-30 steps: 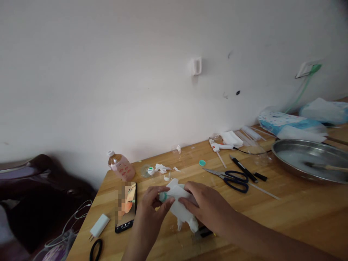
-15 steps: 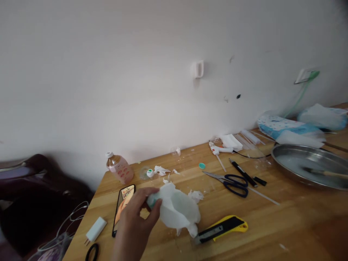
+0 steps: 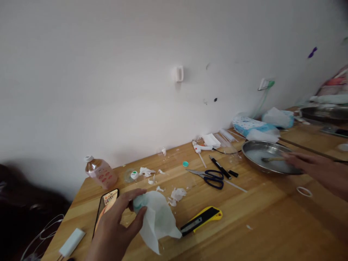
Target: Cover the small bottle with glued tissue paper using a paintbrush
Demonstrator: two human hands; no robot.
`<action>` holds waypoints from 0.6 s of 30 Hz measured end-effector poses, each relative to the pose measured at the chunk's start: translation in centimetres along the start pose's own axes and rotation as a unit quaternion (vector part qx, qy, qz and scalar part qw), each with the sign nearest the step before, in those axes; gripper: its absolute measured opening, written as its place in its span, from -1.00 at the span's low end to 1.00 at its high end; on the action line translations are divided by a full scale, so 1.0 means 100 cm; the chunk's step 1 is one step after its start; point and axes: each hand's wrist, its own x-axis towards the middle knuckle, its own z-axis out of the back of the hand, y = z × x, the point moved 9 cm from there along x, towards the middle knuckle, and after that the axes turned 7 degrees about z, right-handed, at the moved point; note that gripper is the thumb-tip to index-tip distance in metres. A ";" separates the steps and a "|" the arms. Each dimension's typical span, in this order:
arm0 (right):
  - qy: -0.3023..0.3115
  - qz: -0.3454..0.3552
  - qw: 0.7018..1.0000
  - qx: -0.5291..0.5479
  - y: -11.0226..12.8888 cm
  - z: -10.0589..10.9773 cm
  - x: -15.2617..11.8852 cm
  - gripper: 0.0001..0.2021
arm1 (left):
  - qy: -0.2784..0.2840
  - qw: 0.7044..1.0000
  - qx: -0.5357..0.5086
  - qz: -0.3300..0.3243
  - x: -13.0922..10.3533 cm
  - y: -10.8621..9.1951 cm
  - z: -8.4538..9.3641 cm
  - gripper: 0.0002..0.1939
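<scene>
Head view: desk [image 3: 244, 232], wooden, its back edge along the wall [image 3: 108, 72]. Left hand [image 3: 116, 221]: fingers closed on the green end [image 3: 139, 202] of a tissue-covered object [image 3: 159, 219], white, held over the desk's left part, inward from the left edge. Cutter [image 3: 201, 220], yellow and black: just right of that object. Right hand [image 3: 308, 166]: fingers, blurred, at the handle of a brush [image 3: 274, 158]; whether closed on it, cannot tell. Brush: head in a metal basin [image 3: 257, 166], toward the back edge. Scissors [image 3: 203, 174], blue-handled: mid-desk. Bottle [image 3: 102, 174], pink: far left corner. Phone [image 3: 108, 200]: near the left edge.
</scene>
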 end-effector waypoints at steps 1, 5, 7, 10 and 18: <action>0.037 0.007 0.999 0.014 0.000 -0.010 0.005 -0.91 | 0.000 1.000 0.003 -0.005 0.001 0.000 -0.003 -0.68; 0.057 0.032 0.998 -0.002 0.009 -0.007 0.018 -0.81 | -0.011 0.999 0.000 -0.052 0.005 0.001 -0.007 -0.68; 0.038 0.045 0.998 -0.029 0.015 0.008 0.026 -0.82 | -0.019 0.997 -0.004 -0.073 0.005 0.002 -0.005 -0.70; 0.021 0.059 0.997 -0.055 0.024 0.025 0.038 -0.89 | -0.006 0.999 -0.021 -0.026 0.007 0.012 -0.007 -0.67; 0.003 0.025 0.999 -0.025 0.023 0.004 0.051 -0.66 | 0.024 0.990 -0.116 0.080 0.003 0.023 -0.013 -0.55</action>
